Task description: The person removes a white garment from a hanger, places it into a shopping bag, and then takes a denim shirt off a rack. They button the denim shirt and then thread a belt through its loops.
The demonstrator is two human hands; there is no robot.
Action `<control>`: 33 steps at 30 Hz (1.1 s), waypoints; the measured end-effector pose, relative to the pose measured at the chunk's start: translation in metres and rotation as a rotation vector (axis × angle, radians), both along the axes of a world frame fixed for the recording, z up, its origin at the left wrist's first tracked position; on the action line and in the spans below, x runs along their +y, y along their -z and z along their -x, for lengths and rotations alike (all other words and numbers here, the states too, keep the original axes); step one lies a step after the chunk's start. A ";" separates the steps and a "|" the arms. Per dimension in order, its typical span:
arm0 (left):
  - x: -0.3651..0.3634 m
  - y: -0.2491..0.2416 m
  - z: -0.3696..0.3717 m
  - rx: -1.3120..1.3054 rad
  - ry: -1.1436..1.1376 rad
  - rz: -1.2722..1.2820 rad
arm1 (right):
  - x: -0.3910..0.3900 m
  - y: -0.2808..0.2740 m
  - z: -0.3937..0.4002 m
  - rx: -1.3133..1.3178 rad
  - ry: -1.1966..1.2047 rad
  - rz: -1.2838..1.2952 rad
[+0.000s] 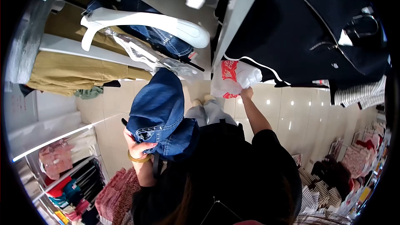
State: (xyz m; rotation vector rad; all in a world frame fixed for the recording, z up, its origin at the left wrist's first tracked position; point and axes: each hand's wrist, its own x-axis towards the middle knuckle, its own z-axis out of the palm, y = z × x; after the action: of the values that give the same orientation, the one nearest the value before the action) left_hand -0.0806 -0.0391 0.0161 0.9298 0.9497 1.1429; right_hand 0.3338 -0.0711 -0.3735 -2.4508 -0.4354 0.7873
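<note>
My left hand [139,145] is closed around a folded pair of blue jeans [158,104], with the thumb lying over the stitched waistband. A gold-coloured bangle [138,157] circles that wrist, and a small dark tip sticks out beside the denim. On the other side, my right hand [246,93] pinches the lower edge of a soft white item with red lettering [241,76], below the dark clothes on the rack. Ahead of the jeans, a large white hanger [146,20] overlaps more denim [162,39] on the rail.
Olive trousers [83,71] hang at the left. Dark garments [287,37] fill the right rack, behind a grey upright [239,12]. Stacks of pink clothes [114,196] stand at lower left, striped ones [321,187] at lower right. Shiny floor tiles [287,104] run between.
</note>
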 end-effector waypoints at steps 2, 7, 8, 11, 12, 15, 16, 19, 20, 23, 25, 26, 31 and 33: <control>0.001 -0.019 -0.020 0.017 -0.156 0.098 | 0.039 -0.035 -0.001 -0.069 -0.096 -0.031; -0.002 -0.023 -0.027 0.039 -0.187 0.037 | 0.125 -0.018 -0.024 -0.175 -0.179 -0.046; -0.004 -0.022 -0.026 0.046 -0.168 0.024 | 0.138 -0.009 -0.025 -0.156 -0.173 -0.100; -0.010 -0.015 -0.021 0.091 -0.152 -0.022 | 0.170 0.092 -0.046 0.015 -0.527 -0.538; -0.011 -0.016 -0.020 0.115 -0.158 -0.046 | 0.173 0.060 -0.036 -0.038 -0.576 -0.365; -0.016 -0.013 -0.018 0.176 -0.214 -0.089 | 0.169 0.061 -0.028 0.263 -0.361 -0.420; -0.018 -0.014 -0.017 0.174 -0.239 -0.080 | 0.163 0.061 -0.023 0.273 -0.382 -0.415; -0.020 -0.015 -0.012 0.115 -0.332 -0.027 | 0.141 0.060 -0.015 0.425 -0.194 -0.475; -0.021 -0.016 -0.015 0.078 -0.393 0.031 | 0.128 0.063 -0.014 0.430 -0.206 -0.468; -0.026 -0.011 -0.012 -0.028 -0.584 0.124 | 0.088 0.057 -0.011 0.504 -0.058 -0.492; -0.026 -0.005 -0.008 -0.111 -0.607 0.166 | 0.064 0.011 -0.004 0.763 -0.325 -0.194; -0.025 -0.005 -0.008 -0.119 -0.620 0.161 | 0.056 -0.010 0.005 0.838 -0.402 -0.133; -0.026 0.019 0.007 -0.358 -0.612 0.183 | 0.050 -0.170 0.080 1.278 -1.062 -0.127; -0.026 0.019 0.011 -0.414 -0.642 0.208 | 0.052 -0.232 0.116 1.330 -1.338 -0.315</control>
State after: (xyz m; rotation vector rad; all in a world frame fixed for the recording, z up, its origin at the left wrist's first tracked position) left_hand -0.0912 -0.0651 -0.0024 0.1892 1.0219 1.6566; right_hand 0.2176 -0.0187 -0.1411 -0.6419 -1.4008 2.2686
